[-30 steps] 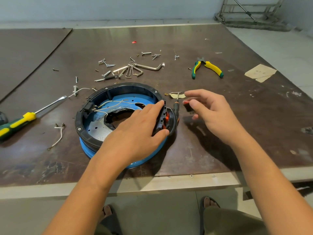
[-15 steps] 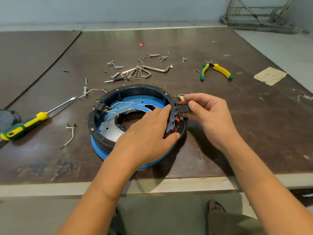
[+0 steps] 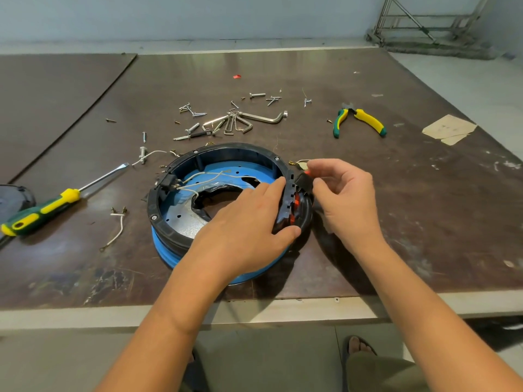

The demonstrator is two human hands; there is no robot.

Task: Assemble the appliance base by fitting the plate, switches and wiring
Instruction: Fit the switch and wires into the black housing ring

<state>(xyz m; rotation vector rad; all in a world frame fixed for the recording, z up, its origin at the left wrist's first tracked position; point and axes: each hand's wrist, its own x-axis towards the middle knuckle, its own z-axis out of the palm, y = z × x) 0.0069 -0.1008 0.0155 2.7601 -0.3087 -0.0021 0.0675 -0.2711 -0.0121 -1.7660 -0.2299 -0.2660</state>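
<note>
While the appliance base [image 3: 235, 147] lies flat near the front edge of the table [image 3: 410, 222], the left hand [image 3: 246, 236] is laid across its right side. The fingers reach over the black rim and the thumb is tucked against the outer wall, a grasp that reads as bracing the ring against sideways push. The right hand [image 3: 348, 199] pinches a small black switch [image 3: 304, 179] with a red end between thumb and forefinger, touching the outside of the rim at the bracket where orange parts show. In my judgement this is the switch-fitting step, the part being offered to its seat from outside. Whether it has entered the seat cannot be told, as the fingers cover the joint. Inside the ring, the perforated metal plate [image 3: 184, 226] sits at the bottom over the blue body. The white wires [image 3: 198, 179] run loosely from a second black fitting on the left rim, their free ends lying unconnected, so the wiring appears outstanding. The screwdriver [image 3: 53, 205] lies well to the left. The pliers [image 3: 359, 120], hex keys [image 3: 240, 121] and loose screws [image 3: 256, 95] lie beyond the base, all within reach yet apart from the work, presumably held ready for fastening.
</note>
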